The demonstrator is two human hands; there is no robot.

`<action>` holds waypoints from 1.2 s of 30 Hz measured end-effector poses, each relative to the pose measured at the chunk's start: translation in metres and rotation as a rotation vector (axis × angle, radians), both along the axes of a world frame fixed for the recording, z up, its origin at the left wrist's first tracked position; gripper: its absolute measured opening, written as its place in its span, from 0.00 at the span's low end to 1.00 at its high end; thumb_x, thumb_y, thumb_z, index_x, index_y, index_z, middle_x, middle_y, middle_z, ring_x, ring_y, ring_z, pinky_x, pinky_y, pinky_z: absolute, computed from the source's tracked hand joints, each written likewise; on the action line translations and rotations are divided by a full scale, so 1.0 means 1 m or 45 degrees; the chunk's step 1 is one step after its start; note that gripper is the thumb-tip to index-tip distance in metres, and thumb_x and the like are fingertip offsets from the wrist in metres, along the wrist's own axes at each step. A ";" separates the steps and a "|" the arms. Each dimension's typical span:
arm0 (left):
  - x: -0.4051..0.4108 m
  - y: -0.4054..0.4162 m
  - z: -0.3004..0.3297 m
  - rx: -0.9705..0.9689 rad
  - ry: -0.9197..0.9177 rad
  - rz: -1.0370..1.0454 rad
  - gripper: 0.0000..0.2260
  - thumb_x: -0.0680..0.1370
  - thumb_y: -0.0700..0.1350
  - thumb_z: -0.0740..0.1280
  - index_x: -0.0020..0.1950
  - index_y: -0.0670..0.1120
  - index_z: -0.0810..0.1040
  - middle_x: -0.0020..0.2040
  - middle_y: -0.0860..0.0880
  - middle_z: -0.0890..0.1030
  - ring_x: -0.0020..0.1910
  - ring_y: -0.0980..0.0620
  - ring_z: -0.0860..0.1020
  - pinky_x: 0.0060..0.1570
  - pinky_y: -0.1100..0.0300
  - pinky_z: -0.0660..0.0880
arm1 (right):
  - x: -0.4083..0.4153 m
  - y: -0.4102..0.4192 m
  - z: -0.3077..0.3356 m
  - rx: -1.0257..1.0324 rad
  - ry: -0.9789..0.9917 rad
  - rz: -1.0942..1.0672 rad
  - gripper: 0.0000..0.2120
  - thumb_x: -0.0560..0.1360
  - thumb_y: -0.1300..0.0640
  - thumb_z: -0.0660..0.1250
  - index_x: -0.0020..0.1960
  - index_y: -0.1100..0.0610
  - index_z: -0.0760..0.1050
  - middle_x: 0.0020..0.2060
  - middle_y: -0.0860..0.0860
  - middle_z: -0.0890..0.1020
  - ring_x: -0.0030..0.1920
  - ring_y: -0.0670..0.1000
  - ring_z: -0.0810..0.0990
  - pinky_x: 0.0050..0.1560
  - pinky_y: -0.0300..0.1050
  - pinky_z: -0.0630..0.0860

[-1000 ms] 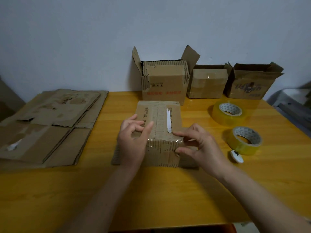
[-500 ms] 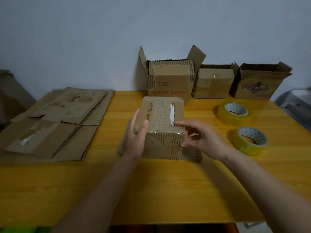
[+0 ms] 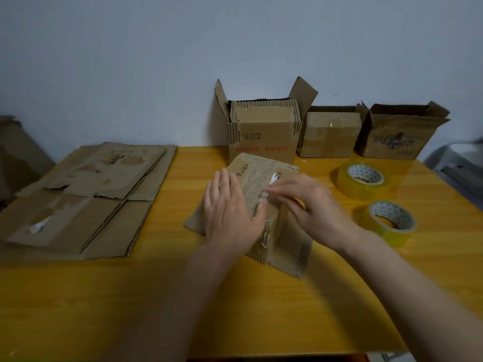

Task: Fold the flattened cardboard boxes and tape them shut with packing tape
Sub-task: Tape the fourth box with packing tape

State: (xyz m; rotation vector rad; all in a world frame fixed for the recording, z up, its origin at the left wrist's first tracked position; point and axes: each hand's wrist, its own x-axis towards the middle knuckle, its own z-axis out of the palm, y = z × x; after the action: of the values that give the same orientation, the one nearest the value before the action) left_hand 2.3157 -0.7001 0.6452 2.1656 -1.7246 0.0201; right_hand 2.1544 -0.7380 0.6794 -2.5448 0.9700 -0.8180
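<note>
Evidently light and stiff but crushable, the small cardboard box (image 3: pixel 264 205) sits mid-table, tilted, with loose flaps splayed on the table (image 3: pixel 261 309). The left hand (image 3: pixel 230 215) lies flat and open against its left face; the right hand (image 3: pixel 311 205), blurred, presses spread fingers on top, its grip holding nothing. Best held by opposite faces, judging by the glossy taped seam.

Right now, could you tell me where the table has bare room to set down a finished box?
The widest bare patch is the near edge of the table, in front of the flattened cardboard and the box being worked on. A narrower strip runs between those two. The right side is crowded by two tape rolls, the back by three open boxes.
</note>
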 end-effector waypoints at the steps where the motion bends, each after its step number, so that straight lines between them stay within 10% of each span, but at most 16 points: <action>1: 0.001 -0.001 0.000 0.046 -0.023 -0.022 0.38 0.76 0.64 0.42 0.79 0.41 0.45 0.80 0.43 0.44 0.78 0.48 0.42 0.73 0.53 0.35 | 0.007 0.000 0.001 0.071 0.076 0.051 0.14 0.80 0.57 0.61 0.64 0.53 0.76 0.62 0.47 0.78 0.64 0.43 0.71 0.64 0.32 0.63; 10: 0.009 -0.002 0.001 -0.003 -0.176 -0.190 0.40 0.72 0.63 0.35 0.79 0.45 0.54 0.79 0.47 0.55 0.78 0.51 0.50 0.74 0.56 0.41 | 0.058 -0.083 0.001 0.102 0.887 -0.096 0.30 0.81 0.40 0.42 0.78 0.52 0.44 0.78 0.50 0.45 0.77 0.48 0.44 0.76 0.48 0.44; 16: 0.020 0.003 0.005 -0.010 -0.117 -0.344 0.31 0.75 0.61 0.45 0.77 0.56 0.61 0.78 0.57 0.59 0.77 0.54 0.52 0.74 0.54 0.47 | 0.080 -0.116 0.009 0.189 0.776 -0.268 0.27 0.79 0.35 0.44 0.74 0.42 0.57 0.69 0.53 0.71 0.66 0.57 0.71 0.61 0.54 0.68; 22: 0.061 -0.004 0.007 0.083 0.027 -0.416 0.37 0.69 0.71 0.41 0.76 0.62 0.57 0.79 0.56 0.49 0.77 0.57 0.45 0.73 0.54 0.40 | 0.061 -0.129 0.000 1.319 0.093 -0.009 0.21 0.80 0.39 0.53 0.70 0.42 0.66 0.64 0.54 0.75 0.59 0.55 0.78 0.62 0.55 0.74; 26: 0.054 -0.006 -0.001 -0.122 0.359 -0.286 0.40 0.68 0.68 0.51 0.78 0.54 0.54 0.79 0.54 0.40 0.75 0.59 0.38 0.73 0.50 0.38 | 0.044 -0.122 -0.026 1.412 -0.335 0.077 0.20 0.80 0.44 0.57 0.71 0.41 0.64 0.65 0.53 0.73 0.62 0.56 0.77 0.65 0.57 0.72; 29: 0.052 -0.001 -0.005 -0.164 0.904 -0.203 0.40 0.71 0.59 0.63 0.79 0.55 0.48 0.79 0.58 0.40 0.77 0.55 0.43 0.74 0.46 0.55 | 0.030 -0.102 -0.024 1.549 -0.523 0.067 0.22 0.79 0.40 0.54 0.70 0.47 0.67 0.55 0.54 0.80 0.49 0.54 0.82 0.48 0.48 0.81; 33: 0.051 0.016 -0.009 -0.195 1.430 -0.097 0.38 0.79 0.53 0.65 0.79 0.55 0.42 0.75 0.56 0.59 0.70 0.55 0.66 0.55 0.67 0.74 | 0.001 -0.073 -0.021 1.552 -0.687 0.055 0.32 0.74 0.30 0.50 0.73 0.43 0.63 0.65 0.46 0.75 0.64 0.52 0.75 0.64 0.54 0.71; 36: 0.038 0.022 -0.015 -0.186 1.617 -0.107 0.40 0.75 0.61 0.66 0.80 0.55 0.46 0.71 0.52 0.70 0.63 0.53 0.75 0.56 0.59 0.77 | -0.002 -0.047 -0.032 1.451 -0.748 0.035 0.29 0.75 0.31 0.48 0.74 0.38 0.60 0.61 0.39 0.75 0.61 0.47 0.74 0.59 0.50 0.73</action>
State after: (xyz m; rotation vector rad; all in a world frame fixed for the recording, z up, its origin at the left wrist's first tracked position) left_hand 2.3538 -0.6782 0.6300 1.3738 -0.9663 -0.9773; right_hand 2.1525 -0.7851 0.6469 -1.2471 0.8274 -0.6478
